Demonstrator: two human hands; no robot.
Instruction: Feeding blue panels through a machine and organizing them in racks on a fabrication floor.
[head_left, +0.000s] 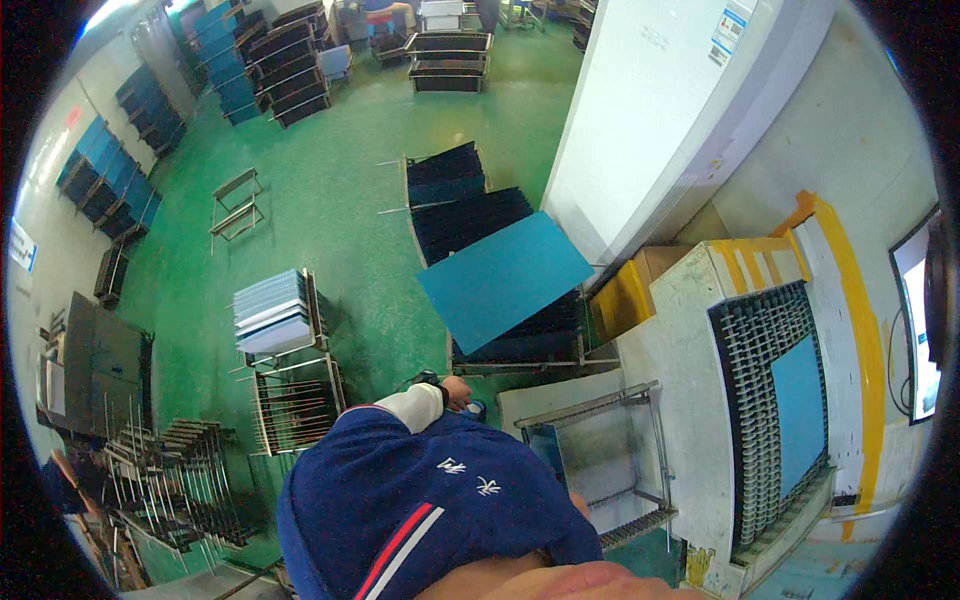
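Observation:
My left hand (457, 393) hangs in front of my body, below a white cuff and a dark wrist band. It is small here, and its fingers are too unclear to tell open from closed. Past it, a blue flat panel (505, 282) lies slanted across black slotted racks (470, 225). At my right side only a sliver of skin shows, perhaps my right hand (580, 506), its fingers hidden behind my blue jacket. Beside it stands a metal-framed rack (655, 440) with a panel at its left side. Another blue panel (799, 415) rests on a roller conveyor (750, 400).
A rack of pale upright panels (272, 312) stands left, with a wire rack (295, 410) below. A metal stand (236, 205) is farther off. A tall white cabinet (650, 110) and a yellow box (622, 300) border the right. Part of another person (65, 480) shows at lower left.

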